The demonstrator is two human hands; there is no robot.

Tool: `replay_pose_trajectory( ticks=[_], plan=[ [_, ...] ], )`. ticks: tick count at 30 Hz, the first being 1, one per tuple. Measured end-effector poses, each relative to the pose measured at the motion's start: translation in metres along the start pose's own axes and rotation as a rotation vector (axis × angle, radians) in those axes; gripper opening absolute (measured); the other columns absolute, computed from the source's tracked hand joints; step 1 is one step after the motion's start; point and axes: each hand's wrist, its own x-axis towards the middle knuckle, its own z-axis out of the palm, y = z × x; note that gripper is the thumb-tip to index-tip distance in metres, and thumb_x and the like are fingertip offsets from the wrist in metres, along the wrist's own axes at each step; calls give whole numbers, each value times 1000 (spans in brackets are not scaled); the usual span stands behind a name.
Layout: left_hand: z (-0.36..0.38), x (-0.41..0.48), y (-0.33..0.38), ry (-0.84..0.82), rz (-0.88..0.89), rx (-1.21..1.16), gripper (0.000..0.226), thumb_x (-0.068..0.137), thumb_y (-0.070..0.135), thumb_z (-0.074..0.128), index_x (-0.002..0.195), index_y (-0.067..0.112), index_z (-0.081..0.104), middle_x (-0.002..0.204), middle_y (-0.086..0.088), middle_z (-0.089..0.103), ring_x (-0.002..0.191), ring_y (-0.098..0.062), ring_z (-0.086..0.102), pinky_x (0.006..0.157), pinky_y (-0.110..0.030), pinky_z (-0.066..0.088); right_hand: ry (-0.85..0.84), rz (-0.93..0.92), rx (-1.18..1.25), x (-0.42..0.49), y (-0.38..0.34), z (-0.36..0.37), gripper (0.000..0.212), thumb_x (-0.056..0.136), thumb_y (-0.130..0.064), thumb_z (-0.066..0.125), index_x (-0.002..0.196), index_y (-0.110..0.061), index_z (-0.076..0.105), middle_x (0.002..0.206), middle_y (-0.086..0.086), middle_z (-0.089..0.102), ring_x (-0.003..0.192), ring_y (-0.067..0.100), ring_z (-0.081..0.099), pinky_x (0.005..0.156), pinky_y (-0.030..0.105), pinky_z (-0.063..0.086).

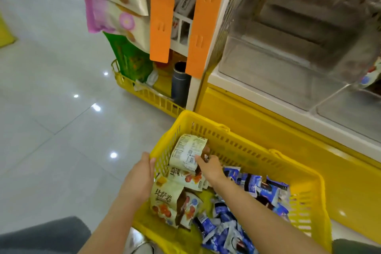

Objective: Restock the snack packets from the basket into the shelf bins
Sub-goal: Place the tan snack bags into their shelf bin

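Snack packet [188, 151], cream with its printed back showing, stands on end in the far-left corner of the yellow basket [243, 128], pinched by the right hand [210, 168]. The left hand [140, 177] clasps the basket's near-left rim. Clear shelf bins [288, 64] wait at upper right of the frame, nearer the right arm.

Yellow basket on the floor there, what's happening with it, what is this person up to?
A person is crouched over the yellow basket, which is full of snack packets. The left hand grips the basket's near rim, while the right hand reaches inside and pinches a cream-coloured packet, raised above the others. More cream packets and a heap of blue packets remain in the basket. The clear shelf bin beside it looks empty, so the restocking seems barely begun.
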Motion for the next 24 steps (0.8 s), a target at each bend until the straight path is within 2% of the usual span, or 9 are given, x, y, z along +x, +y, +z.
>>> replay_pose_trajectory(
  ticks=[4, 6, 8, 11, 13, 15, 17, 19, 24],
  plan=[
    [3, 0, 0, 7, 14, 9, 27, 99, 37, 23, 93, 16, 38, 71, -2, 51, 69, -27, 55, 58, -33, 34, 58, 152, 272, 11, -3, 12, 52, 84, -32, 68, 121, 1, 55, 119, 17, 62, 110, 32, 58, 98, 46, 46],
    [1, -2, 4, 34, 9, 33, 27, 100, 35, 25, 111, 18, 43, 92, -4, 54, 85, -26, 56, 67, -33, 40, 24, 206, 348, 12, -4, 14, 52, 80, -29, 72, 120, 0, 56, 119, 16, 62, 110, 32, 58, 97, 46, 47],
    [-1, -5, 11, 185, 23, 54, 30, 98, 22, 38, 127, 18, 44, 105, -8, 50, 96, -25, 50, 78, -34, 39, 23, 182, 340, 10, -7, 13, 49, 79, -28, 73, 117, -1, 57, 116, 15, 64, 106, 30, 60, 94, 45, 49],
    [0, -9, 35, 369, 65, -56, 31, 90, 8, 51, 120, 12, 52, 100, -6, 47, 96, -25, 46, 81, -32, 37, 173, -83, 121, -3, -13, 5, 42, 79, -28, 73, 111, -6, 58, 110, 11, 65, 93, 21, 60, 81, 31, 50],
    [3, -13, 55, 249, 1, -354, 30, 91, 21, 53, 121, 16, 49, 102, 1, 44, 98, -20, 49, 81, -28, 39, 293, -351, -54, -19, -19, -3, 44, 78, -30, 73, 114, -10, 58, 108, 2, 60, 91, 12, 54, 73, 18, 43],
    [3, -16, 72, 2, -159, -694, 49, 86, 44, 57, 128, 24, 41, 112, 5, 46, 101, -11, 50, 82, -26, 42, 319, -602, -146, -38, -23, -11, 48, 77, -32, 74, 119, -16, 57, 105, -7, 53, 93, 5, 49, 73, 8, 39],
    [1, -19, 80, -244, -251, -1030, 62, 75, 57, 59, 126, 27, 40, 118, 4, 55, 102, -9, 56, 80, -30, 49, 284, -825, -275, -56, -25, -18, 42, 78, -30, 74, 116, -18, 61, 103, -6, 57, 96, 8, 52, 81, 15, 42],
    [1, -21, 79, -381, -263, -1265, 63, 75, 53, 62, 126, 19, 49, 115, -6, 64, 101, -20, 64, 75, -39, 53, 250, -988, -357, -69, -22, -21, 32, 78, -22, 74, 108, -16, 66, 98, -2, 62, 96, 14, 55, 85, 27, 42],
    [-2, -24, 83, -276, -359, -1571, 68, 64, 44, 74, 121, 8, 59, 113, -16, 67, 103, -29, 65, 80, -39, 54, 24, -1235, -421, -96, -8, -15, 18, 81, -2, 65, 99, -7, 66, 96, 4, 64, 95, 11, 49, 87, 23, 39]
  ],
)
